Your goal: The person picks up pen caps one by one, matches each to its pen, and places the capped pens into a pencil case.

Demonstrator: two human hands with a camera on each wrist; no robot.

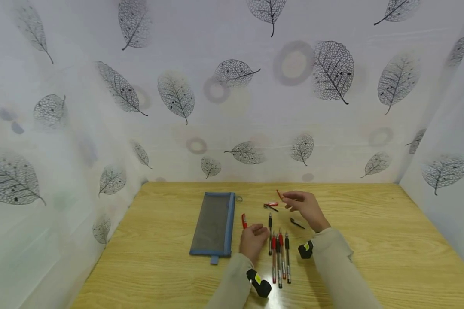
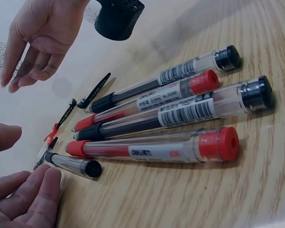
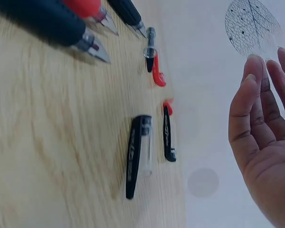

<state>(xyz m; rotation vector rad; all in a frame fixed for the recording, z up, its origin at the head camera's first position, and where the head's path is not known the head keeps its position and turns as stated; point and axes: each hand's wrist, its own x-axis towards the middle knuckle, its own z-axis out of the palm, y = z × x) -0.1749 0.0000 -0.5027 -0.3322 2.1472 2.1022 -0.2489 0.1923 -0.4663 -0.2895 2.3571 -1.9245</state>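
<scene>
My left hand (image 1: 254, 242) is beside a black pen (image 1: 270, 234); its thumb stands apart from its loosely bent fingers (image 2: 38, 190), with nothing visible between them. A red cap end (image 1: 244, 221) shows just beyond that hand, whatever lies below it hidden. My right hand (image 1: 304, 209) is raised over the far part of the table, palm bare and fingers (image 3: 256, 90) slightly bent. By its fingertips in the head view shows a small red cap (image 1: 279, 194). Several uncapped red and black gel pens lie side by side between my arms, including a red pen (image 2: 156, 151).
A grey mesh pencil pouch (image 1: 212, 223) with blue edging lies left of my left hand. Loose black cap (image 1: 297, 223) and red cap (image 1: 272, 204) lie on the wooden table (image 1: 158, 240). Leaf-patterned sheeting (image 1: 224, 111) rises behind the table and along its sides.
</scene>
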